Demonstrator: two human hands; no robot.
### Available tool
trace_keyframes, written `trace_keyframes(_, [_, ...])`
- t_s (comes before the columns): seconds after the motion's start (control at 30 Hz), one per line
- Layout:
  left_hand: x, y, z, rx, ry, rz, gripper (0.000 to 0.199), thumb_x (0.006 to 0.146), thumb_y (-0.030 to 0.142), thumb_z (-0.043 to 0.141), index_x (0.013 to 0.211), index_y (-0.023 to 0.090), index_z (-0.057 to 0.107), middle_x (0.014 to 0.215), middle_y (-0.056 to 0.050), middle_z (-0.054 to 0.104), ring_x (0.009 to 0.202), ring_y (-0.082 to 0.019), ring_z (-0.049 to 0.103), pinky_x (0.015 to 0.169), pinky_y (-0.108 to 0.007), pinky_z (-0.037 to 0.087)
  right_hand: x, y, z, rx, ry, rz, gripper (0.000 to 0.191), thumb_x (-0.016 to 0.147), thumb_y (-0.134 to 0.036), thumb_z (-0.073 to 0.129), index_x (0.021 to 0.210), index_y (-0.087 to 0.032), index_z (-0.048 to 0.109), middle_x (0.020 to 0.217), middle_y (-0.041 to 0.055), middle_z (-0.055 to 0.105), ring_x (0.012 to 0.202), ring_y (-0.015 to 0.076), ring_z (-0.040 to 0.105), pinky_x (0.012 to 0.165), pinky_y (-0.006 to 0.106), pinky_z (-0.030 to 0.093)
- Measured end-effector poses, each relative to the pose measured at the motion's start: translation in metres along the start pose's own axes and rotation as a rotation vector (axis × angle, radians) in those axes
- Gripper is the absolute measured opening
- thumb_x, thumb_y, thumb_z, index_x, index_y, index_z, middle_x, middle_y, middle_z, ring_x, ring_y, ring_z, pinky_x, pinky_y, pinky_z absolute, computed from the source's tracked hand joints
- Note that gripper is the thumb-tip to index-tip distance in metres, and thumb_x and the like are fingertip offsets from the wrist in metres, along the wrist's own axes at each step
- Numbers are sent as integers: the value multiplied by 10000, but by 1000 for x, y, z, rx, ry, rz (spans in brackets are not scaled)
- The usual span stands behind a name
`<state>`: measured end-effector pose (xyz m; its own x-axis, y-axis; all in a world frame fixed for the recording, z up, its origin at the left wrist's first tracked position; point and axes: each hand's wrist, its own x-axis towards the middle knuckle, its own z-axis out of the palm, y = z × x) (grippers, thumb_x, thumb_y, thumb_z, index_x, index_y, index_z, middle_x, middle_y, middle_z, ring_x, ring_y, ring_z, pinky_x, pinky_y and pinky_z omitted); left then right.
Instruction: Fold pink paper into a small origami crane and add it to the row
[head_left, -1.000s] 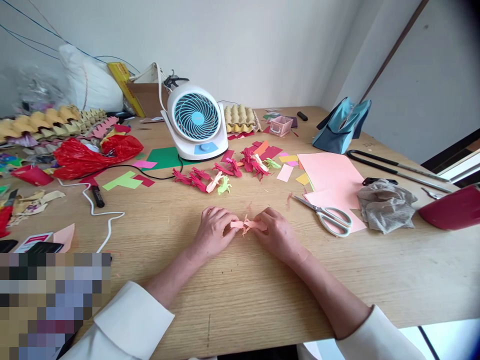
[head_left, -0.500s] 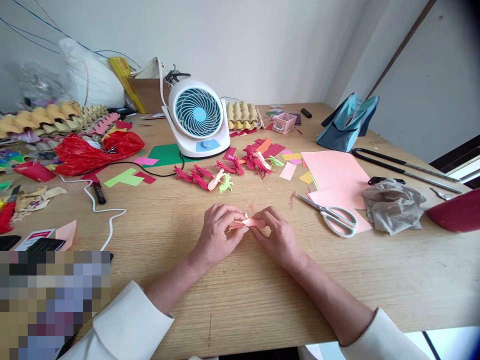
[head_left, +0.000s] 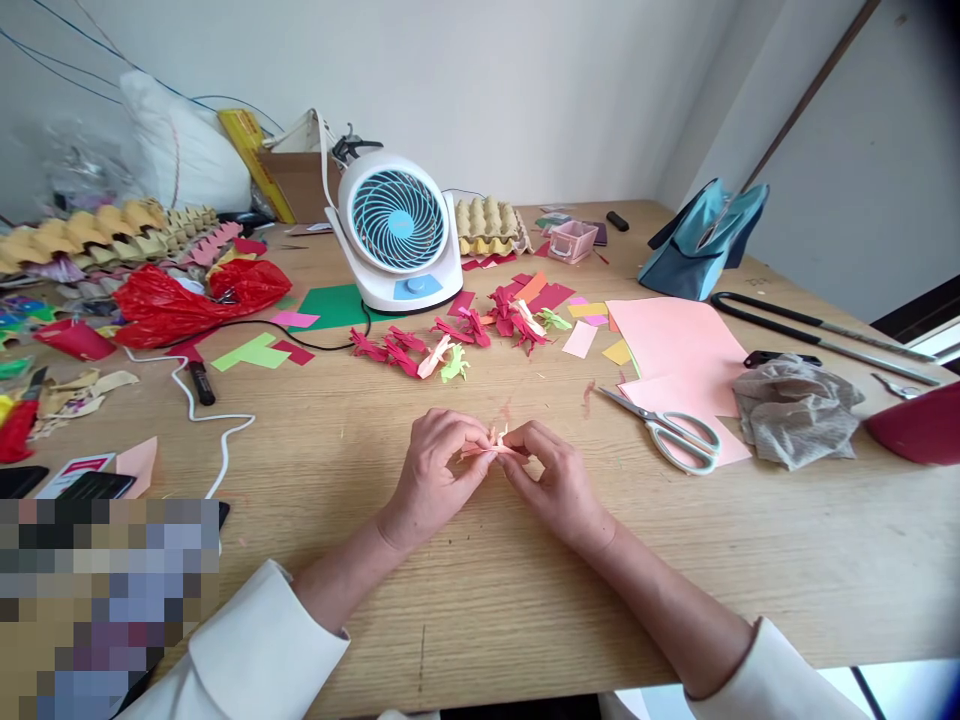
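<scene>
Between my hands, above the wooden table, is a small folded pink paper piece (head_left: 498, 447) with thin strips sticking up at its middle. My left hand (head_left: 441, 468) pinches its left part between thumb and fingers. The right part is pinched by my right hand (head_left: 553, 474), and the fingertips of both hands nearly meet. Fingers cover much of the paper. Beyond my hands lie several folded red paper figures (head_left: 397, 350), a light pink one (head_left: 435, 356) and a light green one (head_left: 454, 363).
A white fan (head_left: 412, 295) stands behind the figures. Scissors (head_left: 675, 440) lie on pink sheets (head_left: 675, 340) at the right, beside a crumpled grey cloth (head_left: 796, 410). A red bag (head_left: 161, 308), a marker (head_left: 201, 384) and a white cable (head_left: 225, 445) are at the left.
The paper strips at the middle of the pink piece stand more upright and apart. My right fingers have shifted slightly on it. The view has moved a little.
</scene>
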<state>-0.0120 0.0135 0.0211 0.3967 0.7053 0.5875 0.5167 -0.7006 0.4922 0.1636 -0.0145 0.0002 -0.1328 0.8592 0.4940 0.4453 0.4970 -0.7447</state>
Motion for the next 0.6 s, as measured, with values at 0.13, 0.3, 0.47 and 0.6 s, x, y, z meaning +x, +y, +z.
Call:
trace_keyframes(0.13, [-1, 0, -1, 40, 0, 48, 68, 892, 182, 623, 840, 226, 618, 921, -9, 692, 931, -182, 601, 886, -379, 432, -2, 2, -1, -94, 26, -72, 60, 953, -209, 542, 933, -211, 598, 878, 46, 634, 805, 167, 604, 721, 287, 484])
trace_keyframes(0.3, [-2, 1, -2, 25, -4, 87, 54, 885, 177, 630, 897, 228, 642, 963, -21, 695, 960, -189, 597, 904, -387, 425, -3, 2, -4, -201, 66, -117, 71, 951, -186, 547, 942, -214, 611, 900, 54, 646, 833, 175, 614, 735, 301, 485])
trace_keyframes(0.47, [0, 1, 0, -31, 32, 64, 94, 875, 123, 631, 876, 217, 641, 945, -26, 689, 947, -187, 596, 877, -372, 439, -2, 3, -7, -270, 82, -166, 65, 944, -176, 565, 959, -210, 618, 910, 56, 655, 838, 182, 613, 742, 316, 476])
trace_keyframes(0.6, [1, 1, 0, -116, 19, 48, 96, 873, 117, 631, 872, 213, 639, 917, -27, 685, 927, -183, 603, 864, -361, 451, -2, 2, -7, -270, 74, -170, 71, 946, -169, 558, 957, -209, 616, 899, 56, 651, 825, 180, 612, 731, 313, 472])
